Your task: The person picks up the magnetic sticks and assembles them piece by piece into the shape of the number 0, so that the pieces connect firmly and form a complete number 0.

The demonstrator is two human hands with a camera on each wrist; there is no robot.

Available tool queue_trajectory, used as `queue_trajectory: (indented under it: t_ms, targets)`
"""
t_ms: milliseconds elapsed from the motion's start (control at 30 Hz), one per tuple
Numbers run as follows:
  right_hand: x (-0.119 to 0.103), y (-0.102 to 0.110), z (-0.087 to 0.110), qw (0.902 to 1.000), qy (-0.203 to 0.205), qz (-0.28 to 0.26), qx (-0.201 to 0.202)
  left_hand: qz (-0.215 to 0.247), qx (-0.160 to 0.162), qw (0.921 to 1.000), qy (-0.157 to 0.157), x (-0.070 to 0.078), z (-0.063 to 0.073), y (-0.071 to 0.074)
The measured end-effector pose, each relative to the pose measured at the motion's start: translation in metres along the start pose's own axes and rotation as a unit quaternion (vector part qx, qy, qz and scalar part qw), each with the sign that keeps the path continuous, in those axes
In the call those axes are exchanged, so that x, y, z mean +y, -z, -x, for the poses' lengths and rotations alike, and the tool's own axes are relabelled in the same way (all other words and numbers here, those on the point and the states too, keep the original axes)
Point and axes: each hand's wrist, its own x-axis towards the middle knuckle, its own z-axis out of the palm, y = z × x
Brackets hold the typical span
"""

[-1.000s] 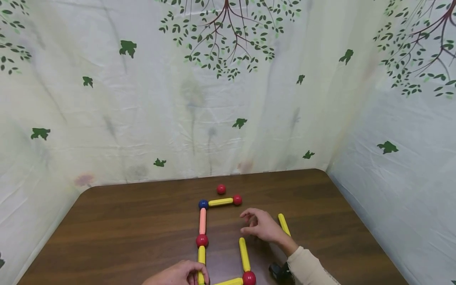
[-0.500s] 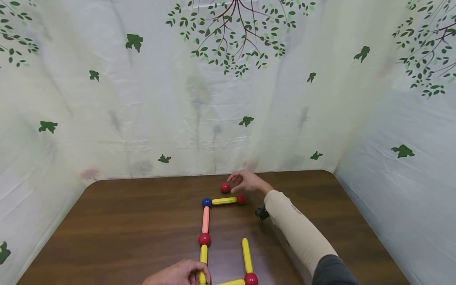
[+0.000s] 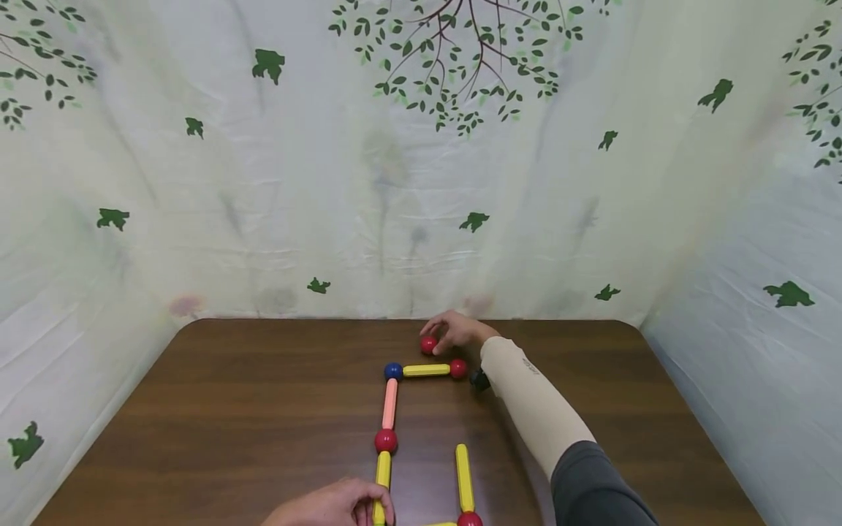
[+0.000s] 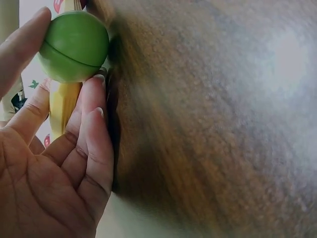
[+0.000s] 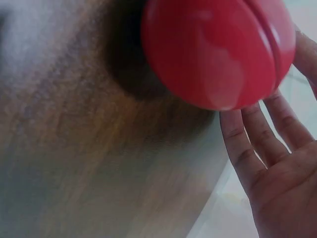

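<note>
My left hand (image 3: 322,504) rests at the bottom of the head view, beside a yellow rod (image 3: 384,471). In the left wrist view its thumb and fingers hold a green ball (image 4: 74,47) at the end of that rod. At the table's far side my right hand (image 3: 460,330) has its thumb and fingers around a loose red ball (image 3: 427,345). Close below it, another red ball (image 3: 458,368) ends a yellow rod (image 3: 426,370). A large red ball (image 5: 213,54) fills the right wrist view and hides the fingertips.
A blue ball (image 3: 393,372) joins the far yellow rod to a pink rod (image 3: 389,405), which meets a red ball (image 3: 386,440). Nearer, another yellow rod (image 3: 464,478) rises from a red ball (image 3: 470,519). The brown table (image 3: 263,409) meets a printed curtain (image 3: 296,219) behind.
My right hand has reached from the table's middle to the far side, and its fingers have come around the loose red ball. The left hand stays in place while the head view shifts.
</note>
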Motion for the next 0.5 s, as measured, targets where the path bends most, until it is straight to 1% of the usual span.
queue_trajectory:
  t_ms: [167,233,300,367,400,500]
  targets:
    - [-0.001,0.002,-0.003,1.0000,-0.006,-0.002,-0.004,0.002,0.000,1.0000,0.007,0.003,0.002,0.000]
    - [-0.001,0.001,-0.004,0.9999,-0.003,0.010,-0.002,0.002,0.001,0.9999,0.014,0.003,0.002,0.000]
    - [0.000,-0.001,-0.005,0.9998,0.001,0.022,0.002,-0.008,0.000,0.9999,0.014,0.003,0.002,0.000]
    - [0.001,-0.002,-0.007,0.9994,0.001,0.032,0.009,-0.018,-0.011,0.9998,0.005,-0.018,-0.004,0.006]
    - [0.001,-0.003,-0.007,0.9992,0.002,0.037,0.014,-0.029,-0.014,0.9995,-0.003,-0.024,-0.006,0.008]
    - [0.001,-0.008,-0.007,0.9991,-0.009,0.032,0.025,-0.053,-0.019,0.9982,-0.023,-0.029,-0.007,0.008]
